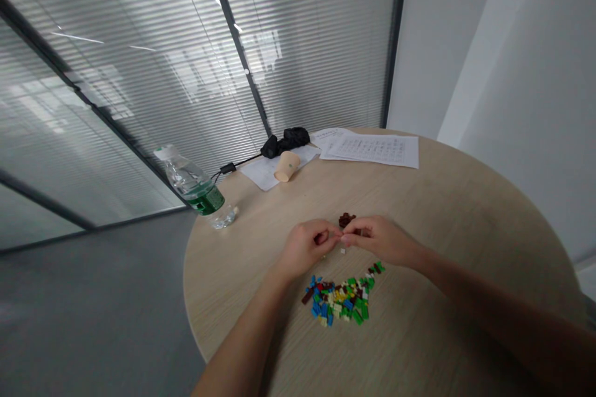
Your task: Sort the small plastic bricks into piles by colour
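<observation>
My left hand point(308, 245) and my right hand point(382, 239) meet fingertip to fingertip above the round table point(433, 217). Both are closed in a pinch, and whatever sits between the fingers is too small or hidden to make out. Just beyond the fingertips lies a cluster of dark brown toy bricks point(346, 219), partly covered by my right hand. A small white brick point(343, 250) shows right below the fingers. Closer to me spreads a loose pile of small toy bricks point(347, 304) in blue, green, yellow, brown, white and red.
A water bottle point(205, 197) with a green label stands at the table's left edge. Farther back, a paper cup point(287, 166) lies on its side on a sheet, near a black bundle point(294, 138) with a cable. Printed papers point(372, 147) lie at the far edge.
</observation>
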### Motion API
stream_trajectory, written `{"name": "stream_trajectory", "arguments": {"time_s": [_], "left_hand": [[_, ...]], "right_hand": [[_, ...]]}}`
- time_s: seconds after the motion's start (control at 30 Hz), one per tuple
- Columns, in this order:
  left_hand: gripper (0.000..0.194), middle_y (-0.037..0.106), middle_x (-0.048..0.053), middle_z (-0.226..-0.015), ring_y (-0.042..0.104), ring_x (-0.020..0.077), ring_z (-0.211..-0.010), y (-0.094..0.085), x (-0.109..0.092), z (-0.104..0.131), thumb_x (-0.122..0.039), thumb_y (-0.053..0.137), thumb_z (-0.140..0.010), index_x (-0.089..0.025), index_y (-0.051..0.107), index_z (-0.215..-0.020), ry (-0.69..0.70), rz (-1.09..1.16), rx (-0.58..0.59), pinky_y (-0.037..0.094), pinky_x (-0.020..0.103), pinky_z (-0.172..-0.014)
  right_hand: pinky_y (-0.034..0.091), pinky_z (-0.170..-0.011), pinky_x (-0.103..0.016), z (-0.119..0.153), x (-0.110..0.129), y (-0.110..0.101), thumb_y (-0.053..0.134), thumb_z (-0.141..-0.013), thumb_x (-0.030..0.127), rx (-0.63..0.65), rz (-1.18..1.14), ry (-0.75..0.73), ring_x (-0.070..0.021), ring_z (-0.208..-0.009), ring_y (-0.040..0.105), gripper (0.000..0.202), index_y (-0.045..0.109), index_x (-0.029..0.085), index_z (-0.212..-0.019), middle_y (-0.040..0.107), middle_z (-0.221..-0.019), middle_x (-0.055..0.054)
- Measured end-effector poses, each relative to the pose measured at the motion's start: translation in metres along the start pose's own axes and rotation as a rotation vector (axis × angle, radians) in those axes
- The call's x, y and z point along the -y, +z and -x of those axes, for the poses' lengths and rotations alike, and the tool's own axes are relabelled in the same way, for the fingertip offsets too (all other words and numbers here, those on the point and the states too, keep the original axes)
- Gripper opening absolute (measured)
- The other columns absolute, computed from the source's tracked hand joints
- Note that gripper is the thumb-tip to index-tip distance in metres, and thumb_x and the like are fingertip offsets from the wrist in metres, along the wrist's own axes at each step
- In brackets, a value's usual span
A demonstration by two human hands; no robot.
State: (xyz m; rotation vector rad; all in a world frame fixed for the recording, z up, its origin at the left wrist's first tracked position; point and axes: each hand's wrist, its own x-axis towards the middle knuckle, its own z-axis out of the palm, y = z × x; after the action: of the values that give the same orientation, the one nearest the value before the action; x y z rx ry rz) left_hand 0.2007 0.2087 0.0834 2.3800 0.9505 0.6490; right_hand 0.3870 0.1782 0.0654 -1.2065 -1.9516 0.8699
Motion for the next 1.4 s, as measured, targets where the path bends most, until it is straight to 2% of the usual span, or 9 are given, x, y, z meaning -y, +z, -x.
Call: {"name": "stream_trajectory", "arguments": {"time_s": [0.1,0.2,0.37,0.5,0.7,0.83,1.07,1.23,1.4], "left_hand": [[0.019,0.042,-0.005,-0.056,0.039,0.0072,-0.054,-0.001,0.002,0.0,-0.026,0.051,-0.081,-0.016,0.066,-0.086,0.01,-0.034,0.023,0.032,0.018,-0.054],[0.016,0.052,-0.002,-0.064,0.044,0.0076,-0.058,-0.006,0.003,0.0,-0.02,0.052,-0.079,-0.017,0.066,-0.085,0.016,-0.129,0.078,0.034,0.018,-0.056],[0.012,0.058,0.002,-0.079,0.053,0.0116,-0.077,-0.011,0.003,0.0,-0.016,0.053,-0.077,-0.016,0.065,-0.079,0.136,-0.192,0.1,0.04,0.02,-0.07],[0.013,0.061,0.004,-0.091,0.055,0.0128,-0.085,-0.009,0.005,0.0,-0.017,0.055,-0.077,-0.017,0.067,-0.081,0.186,-0.16,0.198,0.042,0.022,-0.078],[0.011,0.063,0.002,-0.086,0.056,0.0123,-0.08,-0.009,0.005,0.001,-0.017,0.058,-0.073,-0.018,0.068,-0.078,0.158,-0.212,0.309,0.043,0.021,-0.072],[0.012,0.063,0.001,-0.082,0.056,0.0115,-0.075,-0.013,0.005,0.001,-0.015,0.057,-0.073,-0.018,0.068,-0.074,0.122,-0.242,0.331,0.042,0.02,-0.068],[0.011,0.061,0.001,-0.08,0.055,0.011,-0.074,-0.016,0.011,0.002,-0.016,0.056,-0.073,-0.018,0.068,-0.073,0.119,-0.257,0.338,0.041,0.02,-0.069],[0.012,0.061,0.0,-0.08,0.055,0.0105,-0.073,-0.019,0.01,0.003,-0.015,0.056,-0.072,-0.018,0.067,-0.074,0.088,-0.281,0.358,0.04,0.019,-0.067],[0.011,0.061,0.001,-0.082,0.055,0.0126,-0.079,-0.019,0.009,0.004,-0.017,0.057,-0.073,-0.018,0.067,-0.074,0.096,-0.269,0.305,0.04,0.021,-0.073]], "right_hand": [[0.036,-0.051,-0.021,0.0,0.001,-0.007,0.054,-0.081,0.031,-0.029,0.154,-0.044,-0.0105,-0.056,0.051,0.02,0.066,0.016,-0.077,0.062,-0.066,-0.001],[0.039,-0.063,-0.025,0.0,0.0,-0.015,0.056,-0.08,0.024,-0.044,0.438,-0.179,-0.0137,-0.067,0.055,0.013,0.065,0.017,-0.077,0.063,-0.073,-0.003],[0.038,-0.066,-0.026,-0.001,-0.01,-0.022,0.053,-0.08,0.017,0.064,0.636,-0.245,-0.0158,-0.073,0.056,0.012,0.064,0.018,-0.075,0.063,-0.076,-0.003],[0.038,-0.064,-0.026,-0.001,-0.016,-0.021,0.052,-0.079,0.015,0.121,0.638,-0.214,-0.0161,-0.074,0.057,0.013,0.065,0.018,-0.076,0.063,-0.08,-0.004],[0.039,-0.064,-0.026,0.0,-0.015,-0.022,0.052,-0.079,0.016,0.121,0.61,-0.202,-0.0164,-0.074,0.057,0.013,0.065,0.018,-0.077,0.063,-0.08,-0.004],[0.041,-0.067,-0.027,-0.001,-0.013,-0.022,0.052,-0.08,0.016,0.106,0.608,-0.234,-0.0164,-0.075,0.057,0.014,0.066,0.018,-0.081,0.064,-0.083,-0.005],[0.042,-0.078,-0.032,0.0,-0.009,-0.009,0.057,-0.081,0.02,0.082,0.579,-0.41,-0.0186,-0.087,0.054,0.011,0.067,0.017,-0.079,0.063,-0.083,-0.006],[0.042,-0.076,-0.031,-0.002,-0.006,0.004,0.056,-0.083,0.02,0.055,0.622,-0.389,-0.0192,-0.086,0.052,0.014,0.066,0.015,-0.075,0.062,-0.079,-0.007],[0.042,-0.077,-0.032,-0.004,-0.006,0.01,0.054,-0.083,0.021,0.001,0.631,-0.382,-0.0197,-0.086,0.052,0.015,0.066,0.016,-0.078,0.061,-0.08,-0.007]]}}
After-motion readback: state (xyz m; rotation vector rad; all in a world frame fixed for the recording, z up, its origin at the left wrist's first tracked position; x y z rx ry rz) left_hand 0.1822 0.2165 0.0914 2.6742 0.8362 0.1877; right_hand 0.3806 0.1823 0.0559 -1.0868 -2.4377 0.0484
